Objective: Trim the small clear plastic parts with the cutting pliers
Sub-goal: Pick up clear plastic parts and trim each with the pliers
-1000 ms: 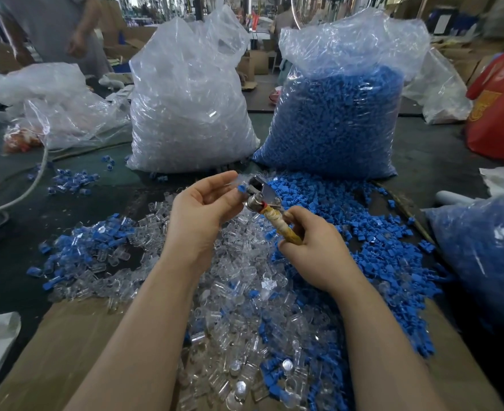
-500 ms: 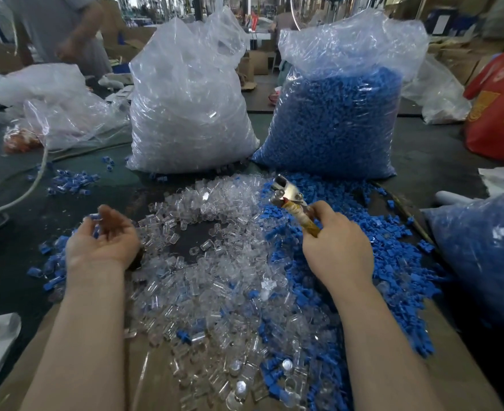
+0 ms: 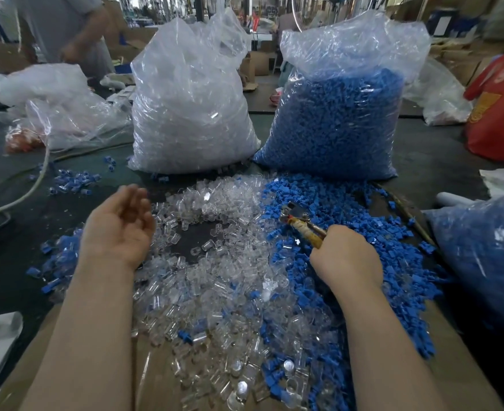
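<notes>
Head view, the only one I have: small clear plastic parts (image 3: 215, 280) lie heaped across the desk (image 3: 440, 155) between my forearms, spilling onto a cardboard sheet (image 3: 22, 378) at the near edge, with loose blue parts (image 3: 372, 232) banked along their right side. My left hand (image 3: 117, 226) hovers palm-up over the left edge of the heap, fingers loosely spread and holding nothing; its fingertips are blurred. My right hand (image 3: 345, 259) is wrapped round the yellowish handles of the cutting pliers (image 3: 301, 222), the steel head pointing up-left over the blue parts; I cannot tell how its jaws stand.

I judge each clear part light, stiff and slick, likely to skate off under a fingertip or crack if squeezed hard. I would pinch one by its body between thumb and forefinger, leaving the excess free for the blades.

Behind stand a bag of clear parts (image 3: 188, 108) and a bag of blue parts (image 3: 336, 114).
</notes>
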The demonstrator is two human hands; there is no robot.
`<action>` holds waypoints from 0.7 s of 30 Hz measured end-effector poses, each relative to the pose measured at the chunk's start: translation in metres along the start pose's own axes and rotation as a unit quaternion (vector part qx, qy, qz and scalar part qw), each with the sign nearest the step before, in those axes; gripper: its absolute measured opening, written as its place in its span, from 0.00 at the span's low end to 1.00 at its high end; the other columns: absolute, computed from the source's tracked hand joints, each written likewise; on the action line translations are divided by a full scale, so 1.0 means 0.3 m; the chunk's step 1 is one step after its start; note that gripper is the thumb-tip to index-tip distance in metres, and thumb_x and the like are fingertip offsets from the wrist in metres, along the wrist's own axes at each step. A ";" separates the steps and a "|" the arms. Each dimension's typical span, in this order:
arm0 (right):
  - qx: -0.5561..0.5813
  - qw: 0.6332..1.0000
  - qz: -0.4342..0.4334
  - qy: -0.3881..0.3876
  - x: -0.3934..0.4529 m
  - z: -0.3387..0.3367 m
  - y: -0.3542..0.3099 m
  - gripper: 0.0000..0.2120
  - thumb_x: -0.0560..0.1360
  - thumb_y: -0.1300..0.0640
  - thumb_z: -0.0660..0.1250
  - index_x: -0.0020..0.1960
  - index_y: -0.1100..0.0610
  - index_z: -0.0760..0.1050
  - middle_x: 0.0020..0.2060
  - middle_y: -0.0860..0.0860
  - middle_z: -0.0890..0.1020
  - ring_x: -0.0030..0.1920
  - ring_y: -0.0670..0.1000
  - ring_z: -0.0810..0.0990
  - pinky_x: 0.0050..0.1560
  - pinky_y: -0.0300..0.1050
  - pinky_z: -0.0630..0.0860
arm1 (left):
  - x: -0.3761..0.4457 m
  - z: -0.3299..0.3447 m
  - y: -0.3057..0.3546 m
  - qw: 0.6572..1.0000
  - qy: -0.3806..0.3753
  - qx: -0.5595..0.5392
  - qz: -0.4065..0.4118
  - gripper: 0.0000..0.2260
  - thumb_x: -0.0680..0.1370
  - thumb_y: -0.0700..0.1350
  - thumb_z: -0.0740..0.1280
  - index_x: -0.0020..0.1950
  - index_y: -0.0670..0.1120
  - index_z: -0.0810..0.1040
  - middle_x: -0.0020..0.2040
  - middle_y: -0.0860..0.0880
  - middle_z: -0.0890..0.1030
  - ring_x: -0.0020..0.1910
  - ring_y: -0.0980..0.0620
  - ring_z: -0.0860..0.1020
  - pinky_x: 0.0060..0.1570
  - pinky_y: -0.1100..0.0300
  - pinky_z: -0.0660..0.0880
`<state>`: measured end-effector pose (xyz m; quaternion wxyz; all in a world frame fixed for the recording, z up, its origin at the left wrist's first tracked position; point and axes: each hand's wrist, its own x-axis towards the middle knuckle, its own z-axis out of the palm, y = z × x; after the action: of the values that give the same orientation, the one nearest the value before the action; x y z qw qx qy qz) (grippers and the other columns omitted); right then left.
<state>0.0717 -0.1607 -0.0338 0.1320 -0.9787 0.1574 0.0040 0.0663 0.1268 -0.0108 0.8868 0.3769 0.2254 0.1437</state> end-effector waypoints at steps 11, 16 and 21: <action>-0.020 1.000 0.004 -0.010 -0.002 -0.009 0.003 0.12 0.75 0.55 0.67 0.37 0.52 0.65 0.36 0.51 0.75 0.31 0.52 0.75 0.31 0.44 0.70 | -0.062 0.112 -0.151 0.605 -0.150 0.777 0.088 0.12 0.78 0.40 0.68 0.59 0.51 0.82 0.54 0.52 0.82 0.48 0.54 0.78 0.50 0.60 0.74; -0.024 1.000 0.015 -0.010 -0.002 -0.007 -0.002 0.12 0.74 0.54 0.68 0.37 0.52 0.66 0.37 0.52 0.76 0.31 0.52 0.75 0.31 0.44 0.70 | -0.067 0.112 -0.156 0.576 -0.148 0.795 0.122 0.11 0.77 0.39 0.68 0.42 0.56 0.79 0.44 0.57 0.80 0.40 0.61 0.75 0.46 0.60 0.72; -0.022 1.000 0.009 0.000 0.001 0.004 0.003 0.13 0.75 0.54 0.67 0.37 0.52 0.65 0.42 0.53 0.77 0.32 0.52 0.75 0.34 0.45 0.73 | -0.063 0.105 -0.163 0.580 -0.141 0.789 0.143 0.12 0.77 0.40 0.69 0.39 0.56 0.76 0.42 0.57 0.79 0.40 0.60 0.76 0.42 0.59 0.73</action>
<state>0.0716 -0.1612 -0.0352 0.1101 -0.9799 0.1663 0.0083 0.0702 0.0667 -0.0217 0.2281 0.9712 0.0652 -0.0205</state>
